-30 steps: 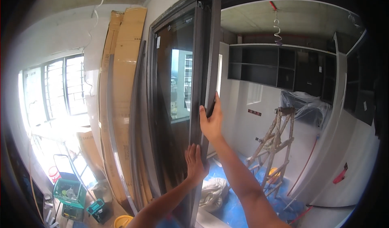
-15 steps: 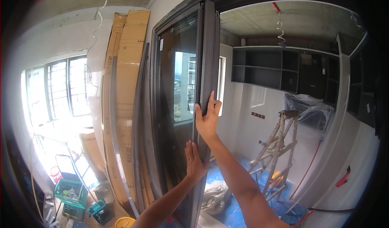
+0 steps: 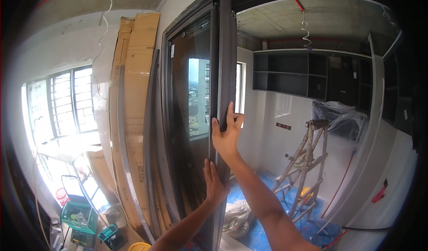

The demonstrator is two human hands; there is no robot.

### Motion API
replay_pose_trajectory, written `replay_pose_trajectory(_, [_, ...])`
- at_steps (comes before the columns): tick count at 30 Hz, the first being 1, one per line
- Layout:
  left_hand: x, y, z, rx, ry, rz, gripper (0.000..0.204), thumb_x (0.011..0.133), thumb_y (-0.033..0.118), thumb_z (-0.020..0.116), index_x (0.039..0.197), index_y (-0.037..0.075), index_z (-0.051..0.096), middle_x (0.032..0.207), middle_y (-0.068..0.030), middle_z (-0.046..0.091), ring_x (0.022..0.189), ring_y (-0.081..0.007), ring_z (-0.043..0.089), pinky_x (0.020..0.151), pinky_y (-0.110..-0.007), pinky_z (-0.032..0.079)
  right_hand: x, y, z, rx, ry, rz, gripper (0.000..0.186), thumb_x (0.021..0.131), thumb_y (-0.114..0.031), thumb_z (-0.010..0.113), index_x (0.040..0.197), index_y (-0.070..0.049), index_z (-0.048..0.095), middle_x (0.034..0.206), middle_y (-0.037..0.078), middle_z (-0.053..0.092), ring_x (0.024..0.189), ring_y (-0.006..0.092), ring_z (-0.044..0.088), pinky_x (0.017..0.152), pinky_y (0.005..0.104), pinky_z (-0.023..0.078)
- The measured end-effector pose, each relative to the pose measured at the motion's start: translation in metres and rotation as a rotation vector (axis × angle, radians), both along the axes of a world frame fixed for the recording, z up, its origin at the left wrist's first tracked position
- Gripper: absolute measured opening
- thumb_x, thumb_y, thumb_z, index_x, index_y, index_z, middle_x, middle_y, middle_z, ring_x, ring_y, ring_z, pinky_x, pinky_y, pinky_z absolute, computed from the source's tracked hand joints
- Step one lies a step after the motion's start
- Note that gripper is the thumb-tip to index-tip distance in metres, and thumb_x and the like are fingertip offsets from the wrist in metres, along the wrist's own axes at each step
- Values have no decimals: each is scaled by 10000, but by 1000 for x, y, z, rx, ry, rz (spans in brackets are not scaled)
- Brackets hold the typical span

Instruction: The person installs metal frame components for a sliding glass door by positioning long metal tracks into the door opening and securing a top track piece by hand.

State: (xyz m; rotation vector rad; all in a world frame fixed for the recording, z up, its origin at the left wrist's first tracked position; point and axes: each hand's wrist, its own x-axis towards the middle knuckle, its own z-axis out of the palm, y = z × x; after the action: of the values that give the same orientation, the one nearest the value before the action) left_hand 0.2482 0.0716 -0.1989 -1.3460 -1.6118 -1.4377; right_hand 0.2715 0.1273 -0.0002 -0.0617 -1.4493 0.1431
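A tall glass door panel (image 3: 215, 79) with a dark grey frame stands upright before me in a dark door frame. My right hand (image 3: 228, 139) grips the panel's vertical edge profile, thumb on the left face, index finger pointing up along it and other fingers bent round the right side. Lower on the same edge, my left hand (image 3: 216, 183) rests with its fingers stretched upward, close together and flat toward the glass side. The glass (image 3: 182, 86) reflects a bright window. Where the panel meets its lower track is out of sight behind my forearms.
Tall cardboard packages (image 3: 139, 81) and long dark profiles (image 3: 151, 117) lean on the wall at left. A green crate (image 3: 80, 215) sits on the floor there. Beyond the doorway are a wooden stepladder (image 3: 306, 166), blue floor sheeting (image 3: 261, 233), a white sack (image 3: 236, 217) and dark wall cabinets (image 3: 290, 72).
The door edge and both hands now appear slightly further left, while the whole view has also shifted a little. Both hands keep their places on the panel.
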Motion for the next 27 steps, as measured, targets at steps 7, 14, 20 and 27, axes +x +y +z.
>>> replay_pose_trajectory(7, [3,-4,8,-8,21,-10,1028,749,31,686,1568,-59,71,1614,-357,79,1484,-565,135,1212,-577,207,0,-1,6,26,38,53,731,911,-135,709,1531,60,374,1057,178,405,904,278,486,760,374,467])
replay_pose_trajectory(14, [-2,1,19,28,-5,-9,1052,758,9,676,1575,-59,15,1606,-367,100,1474,-569,168,1213,-561,225,-15,7,15,24,-2,49,759,926,-159,697,1557,45,327,1095,205,429,941,299,487,797,402,461])
replay_pose_trajectory(20, [0,-4,25,16,-75,-35,1061,763,8,674,1574,-55,-8,1603,-370,113,1469,-571,178,1209,-563,237,-23,6,15,19,-50,-23,756,931,-244,706,1550,25,364,1042,179,420,966,295,444,873,398,418])
replay_pose_trajectory(27, [-4,-2,17,-3,-138,-24,1065,746,2,676,1575,-51,10,1525,-359,214,1406,-532,250,1185,-569,256,-27,11,13,82,-65,-131,808,966,-272,653,1627,-85,226,1019,184,436,946,304,446,840,449,404])
